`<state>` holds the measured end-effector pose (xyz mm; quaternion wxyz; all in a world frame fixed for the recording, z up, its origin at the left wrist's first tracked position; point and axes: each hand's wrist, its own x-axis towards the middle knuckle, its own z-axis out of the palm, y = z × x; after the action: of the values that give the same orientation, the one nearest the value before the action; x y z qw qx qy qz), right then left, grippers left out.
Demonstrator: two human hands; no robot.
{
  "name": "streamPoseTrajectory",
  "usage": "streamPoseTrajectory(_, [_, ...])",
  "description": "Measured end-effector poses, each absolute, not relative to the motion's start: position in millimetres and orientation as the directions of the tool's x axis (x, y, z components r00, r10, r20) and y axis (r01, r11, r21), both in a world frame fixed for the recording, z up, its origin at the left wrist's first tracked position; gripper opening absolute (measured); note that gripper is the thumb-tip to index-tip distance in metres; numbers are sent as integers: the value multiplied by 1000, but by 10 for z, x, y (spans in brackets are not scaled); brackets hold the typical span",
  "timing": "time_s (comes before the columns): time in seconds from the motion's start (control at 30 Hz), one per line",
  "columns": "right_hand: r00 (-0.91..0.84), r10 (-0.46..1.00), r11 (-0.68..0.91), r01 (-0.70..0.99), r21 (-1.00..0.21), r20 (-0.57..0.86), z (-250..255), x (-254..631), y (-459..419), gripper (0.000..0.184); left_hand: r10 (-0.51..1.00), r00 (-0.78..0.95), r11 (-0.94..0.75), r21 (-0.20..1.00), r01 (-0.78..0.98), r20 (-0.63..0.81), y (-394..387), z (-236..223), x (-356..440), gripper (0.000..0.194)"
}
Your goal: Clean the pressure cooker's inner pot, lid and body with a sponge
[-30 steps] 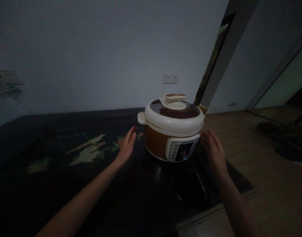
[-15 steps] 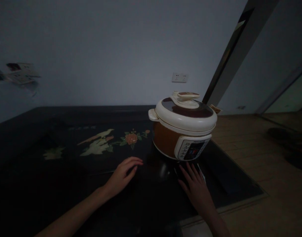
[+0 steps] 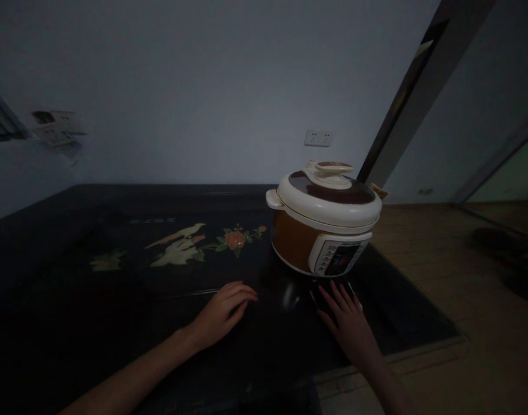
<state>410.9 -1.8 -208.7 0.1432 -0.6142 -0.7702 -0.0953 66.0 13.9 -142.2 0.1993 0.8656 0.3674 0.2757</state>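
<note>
On the glossy black tabletop (image 3: pixel 264 328) stands an electric pressure cooker (image 3: pixel 294 239), cream and brown, with its lid on and its control panel facing me. My right hand (image 3: pixel 348 328) lies palm down in front of the cooker, fingers spread. Beneath those fingers is a dark flat object (image 3: pixel 319 301) with pale edges, mostly covered; I cannot tell what it is. To the left, my left hand (image 3: pixel 227 311) rests over the tabletop, its fingers loosely bent and the thumb apart, holding nothing.
A bird-and-flower picture (image 3: pixel 180 248) decorates the tabletop left of the cooker. Behind is a pale wall with a double socket (image 3: pixel 318 138), and more switches or sockets (image 3: pixel 59 127) are at the far left. Wooden floor (image 3: pixel 423 248) lies beyond the table's right edge.
The view has shifted slightly, so the cooker and table picture appear a little further right. My left hand has drawn slightly nearer to me. The right hand stays spread before the cooker.
</note>
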Motion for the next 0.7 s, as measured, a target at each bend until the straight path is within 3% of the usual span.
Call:
streamPoseTrajectory(0.1, [-137, 928, 184, 977, -106, 347, -1880, 3992, -81, 53, 718, 612, -679, 525, 513, 332, 100, -1417, 666, 30])
streamPoseTrajectory(0.2, [-157, 931, 269, 906, -328, 331, -1520, 3663, -131, 47, 745, 577, -649, 561, 514, 334, 64, -1418, 644, 28])
streamPoseTrajectory(0.3, [-378, 898, 432, 650, -626, 227, -1205, 3141, -80, 40, 812, 474, -569, 640, 517, 340, 64, -1428, 594, 24])
streamPoseTrajectory(0.37, [-505, 834, 480, 466, -743, 222, -1122, 2780, 12, 42, 839, 413, -535, 670, 514, 353, 83, -1453, 545, 24])
streamPoseTrajectory(0.53, [-643, 716, 459, 141, -877, 271, -1304, 2233, 226, 39, 780, 488, -622, 574, 533, 392, 90, -1575, 455, 20])
streamPoseTrajectory(0.7, [-632, 740, 310, 14, -951, 231, -1505, 2181, 213, 38, 710, 611, -692, 511, 510, 352, 28, -1638, 505, 20])
